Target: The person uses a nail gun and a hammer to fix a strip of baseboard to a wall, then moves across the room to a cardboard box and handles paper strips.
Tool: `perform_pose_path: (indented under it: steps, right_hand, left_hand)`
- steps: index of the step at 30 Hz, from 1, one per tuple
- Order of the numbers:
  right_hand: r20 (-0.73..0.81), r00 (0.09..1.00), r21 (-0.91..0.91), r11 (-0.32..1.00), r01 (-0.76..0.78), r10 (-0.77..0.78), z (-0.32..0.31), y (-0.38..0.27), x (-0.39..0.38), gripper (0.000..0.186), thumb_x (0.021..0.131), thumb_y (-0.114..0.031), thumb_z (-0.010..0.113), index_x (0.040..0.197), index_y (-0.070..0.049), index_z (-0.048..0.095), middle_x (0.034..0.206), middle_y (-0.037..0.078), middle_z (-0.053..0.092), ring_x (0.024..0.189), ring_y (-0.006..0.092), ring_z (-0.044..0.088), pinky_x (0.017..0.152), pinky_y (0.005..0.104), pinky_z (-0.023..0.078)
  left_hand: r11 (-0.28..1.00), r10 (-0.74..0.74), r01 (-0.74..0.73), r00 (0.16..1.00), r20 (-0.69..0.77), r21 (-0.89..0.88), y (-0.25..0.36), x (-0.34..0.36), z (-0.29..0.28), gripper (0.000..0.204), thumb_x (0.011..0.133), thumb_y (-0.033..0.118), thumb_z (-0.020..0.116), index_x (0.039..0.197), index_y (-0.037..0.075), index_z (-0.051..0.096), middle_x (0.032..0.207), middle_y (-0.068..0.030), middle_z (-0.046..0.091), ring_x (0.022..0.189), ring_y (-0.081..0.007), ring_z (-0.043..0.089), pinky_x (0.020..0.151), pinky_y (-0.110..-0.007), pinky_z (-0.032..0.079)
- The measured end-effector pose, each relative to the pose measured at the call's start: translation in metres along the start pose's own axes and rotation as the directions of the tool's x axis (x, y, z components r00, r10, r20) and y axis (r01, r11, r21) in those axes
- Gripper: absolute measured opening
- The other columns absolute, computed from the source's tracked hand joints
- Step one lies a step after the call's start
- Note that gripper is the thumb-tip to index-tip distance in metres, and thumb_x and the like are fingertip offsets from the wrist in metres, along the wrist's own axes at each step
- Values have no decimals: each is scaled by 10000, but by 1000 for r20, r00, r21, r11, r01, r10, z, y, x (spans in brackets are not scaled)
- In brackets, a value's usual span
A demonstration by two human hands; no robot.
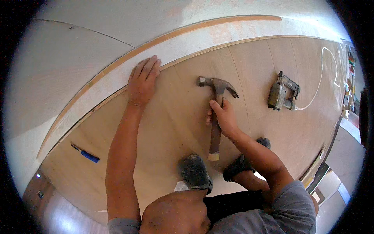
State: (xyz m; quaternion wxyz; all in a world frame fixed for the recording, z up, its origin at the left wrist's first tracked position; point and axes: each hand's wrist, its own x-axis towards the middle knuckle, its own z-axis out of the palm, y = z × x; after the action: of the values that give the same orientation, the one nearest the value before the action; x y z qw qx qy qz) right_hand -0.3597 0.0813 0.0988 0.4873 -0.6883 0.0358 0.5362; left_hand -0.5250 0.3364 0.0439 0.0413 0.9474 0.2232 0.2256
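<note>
My right hand (pixel 223 116) is wrapped round the handle of a claw hammer (pixel 215 132), near its head, and holds it over the wood panel (pixel 187 101). The steel head points left and its curved claw points right. My left hand (pixel 143 80) lies flat, fingers stretched out, across the panel's far edge and the white strip (pixel 175 48) that runs along it. A thin orange-brown wooden batten (pixel 171 35) follows the strip's far side. Part of the hammer's handle is hidden behind my right fingers.
A nail gun (pixel 283 91) lies on the panel at the right, joined to a white air hose (pixel 318 87). To the left lies a blue-handled screwdriver (pixel 85 153). My dark shoe (pixel 193 171) rests on the panel's near part. A grey-white wall (pixel 78 50) stands beyond.
</note>
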Motion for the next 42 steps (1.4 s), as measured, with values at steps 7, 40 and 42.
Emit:
perform_pose_path:
  steps: [7,40,42]
  right_hand:
    - [75,997,23,1000,-3,1,-3,-2,-3,211,1005,-237,611,965,-70,487,754,40,566,554,158,571,499,345,521]
    - [155,905,-967,-246,58,-396,-330,-81,5,1050,730,36,719,1591,-18,120,1414,267,507,1229,480,503,1048,517,425]
    - [236,885,-958,-249,142,-402,-324,-84,14,1068,742,-50,764,1588,-23,112,1290,284,595,1147,481,568,957,518,487]
  left_hand:
    - [998,-9,9,1000,-5,-62,0,-1,-3,370,860,89,680,1227,131,671,1328,2,634,1212,-229,593,1020,-385,507]
    - [989,-126,129,991,-45,76,-34,-31,-16,488,846,365,727,1249,94,667,1379,-41,602,1240,-251,568,1006,-412,489]
    - [988,-125,129,991,-52,81,-32,-32,-17,487,845,363,729,1245,93,669,1373,-45,607,1235,-248,571,1007,-406,490]
